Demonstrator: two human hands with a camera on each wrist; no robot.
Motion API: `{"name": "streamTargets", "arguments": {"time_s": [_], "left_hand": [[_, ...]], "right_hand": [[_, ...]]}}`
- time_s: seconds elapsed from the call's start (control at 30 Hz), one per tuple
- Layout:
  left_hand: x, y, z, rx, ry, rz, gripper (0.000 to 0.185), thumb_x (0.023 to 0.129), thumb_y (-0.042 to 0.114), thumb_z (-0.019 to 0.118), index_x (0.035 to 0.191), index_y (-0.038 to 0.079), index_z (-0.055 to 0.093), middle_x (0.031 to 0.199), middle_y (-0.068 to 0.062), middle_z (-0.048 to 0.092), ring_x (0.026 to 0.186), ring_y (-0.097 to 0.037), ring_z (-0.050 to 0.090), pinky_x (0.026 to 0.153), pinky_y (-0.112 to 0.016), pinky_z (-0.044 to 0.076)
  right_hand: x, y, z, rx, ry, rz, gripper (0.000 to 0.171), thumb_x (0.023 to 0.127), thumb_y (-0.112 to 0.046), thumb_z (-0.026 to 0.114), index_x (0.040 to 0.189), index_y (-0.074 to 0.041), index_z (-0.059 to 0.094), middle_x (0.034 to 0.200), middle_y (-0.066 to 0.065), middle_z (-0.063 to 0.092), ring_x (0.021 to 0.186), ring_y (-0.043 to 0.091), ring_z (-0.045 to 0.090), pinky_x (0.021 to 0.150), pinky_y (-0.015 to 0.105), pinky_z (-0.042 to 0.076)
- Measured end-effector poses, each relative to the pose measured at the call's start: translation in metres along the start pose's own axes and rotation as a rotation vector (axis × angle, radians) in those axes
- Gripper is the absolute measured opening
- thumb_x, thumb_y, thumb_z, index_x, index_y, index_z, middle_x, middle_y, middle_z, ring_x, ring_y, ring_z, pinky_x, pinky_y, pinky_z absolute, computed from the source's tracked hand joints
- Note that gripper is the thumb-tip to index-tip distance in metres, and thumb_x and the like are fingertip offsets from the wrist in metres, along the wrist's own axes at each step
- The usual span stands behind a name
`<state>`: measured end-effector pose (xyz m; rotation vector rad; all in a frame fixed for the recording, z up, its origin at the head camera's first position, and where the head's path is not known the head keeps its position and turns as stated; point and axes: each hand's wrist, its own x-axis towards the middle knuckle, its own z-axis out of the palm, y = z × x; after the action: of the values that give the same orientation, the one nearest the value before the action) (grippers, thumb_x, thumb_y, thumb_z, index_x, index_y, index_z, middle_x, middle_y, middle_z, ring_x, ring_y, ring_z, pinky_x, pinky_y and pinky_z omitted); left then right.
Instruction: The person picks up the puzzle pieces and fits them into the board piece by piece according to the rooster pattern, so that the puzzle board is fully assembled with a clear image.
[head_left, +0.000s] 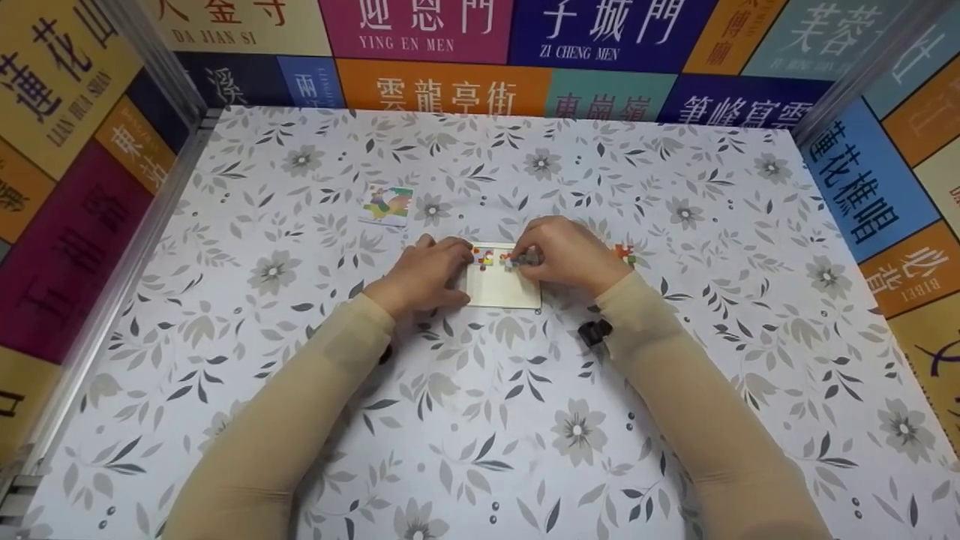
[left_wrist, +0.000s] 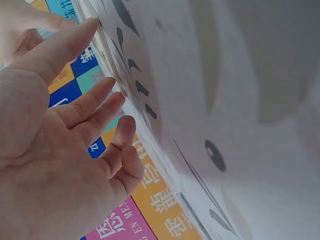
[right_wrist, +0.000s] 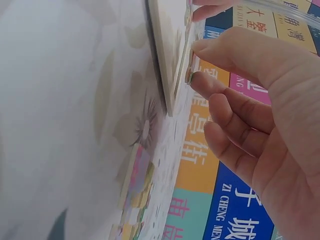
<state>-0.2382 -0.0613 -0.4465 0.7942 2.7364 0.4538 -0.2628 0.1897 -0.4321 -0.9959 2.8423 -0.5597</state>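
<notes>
A pale puzzle tray [head_left: 504, 290] lies on the table between the hands. Joined colourful jigsaw pieces [head_left: 484, 256] sit in its far left corner. My left hand [head_left: 421, 275] rests along the tray's left side, fingers at the far corner and thumb near the front one; in the left wrist view its fingers are loosely bent. Over the tray's far right part, my right hand [head_left: 562, 251] pinches a jigsaw piece [right_wrist: 189, 75] between thumb and index finger. The right fingers partly cover that piece in the head view.
Loose jigsaw pieces [head_left: 624, 254] lie on the table just beyond the right wrist. A small picture card [head_left: 388, 205] lies farther back on the left. Printed panels [head_left: 442, 86] stand along the back and both sides of the flower-patterned table [head_left: 480, 405].
</notes>
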Motion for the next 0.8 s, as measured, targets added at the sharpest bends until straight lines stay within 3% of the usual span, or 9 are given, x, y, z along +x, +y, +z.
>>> {"name": "streamTargets", "arguments": {"time_s": [0.27,0.5,0.8], "left_hand": [[0.001,0.002,-0.001,-0.015,-0.009,-0.019,0.063,0.079,0.041,0.074,0.132,0.017,0.051,0.147,0.004,0.042,0.117,-0.029,0.042,0.097,-0.047,0.037],[-0.002,0.003,-0.002,-0.012,0.008,-0.007,0.061,0.079,0.039,0.074,0.13,0.016,0.052,0.145,0.004,0.044,0.115,-0.03,0.043,0.094,-0.049,0.038],[-0.003,0.004,-0.004,-0.007,-0.002,-0.016,0.06,0.08,0.038,0.074,0.131,0.015,0.052,0.145,0.003,0.044,0.115,-0.03,0.042,0.094,-0.049,0.038]], "right_hand": [[0.014,-0.005,0.002,-0.014,-0.031,-0.034,0.015,0.076,-0.016,0.072,0.091,-0.016,0.077,0.089,0.001,0.068,0.078,0.018,0.058,0.072,0.033,0.047],[0.021,-0.008,0.009,-0.087,0.003,-0.073,0.012,0.078,-0.014,0.071,0.087,-0.017,0.078,0.088,-0.001,0.069,0.085,0.019,0.061,0.079,0.036,0.05],[0.02,-0.009,0.009,-0.108,0.002,-0.029,0.011,0.077,-0.016,0.072,0.087,-0.018,0.078,0.088,-0.002,0.067,0.086,0.019,0.061,0.08,0.035,0.05]]}}
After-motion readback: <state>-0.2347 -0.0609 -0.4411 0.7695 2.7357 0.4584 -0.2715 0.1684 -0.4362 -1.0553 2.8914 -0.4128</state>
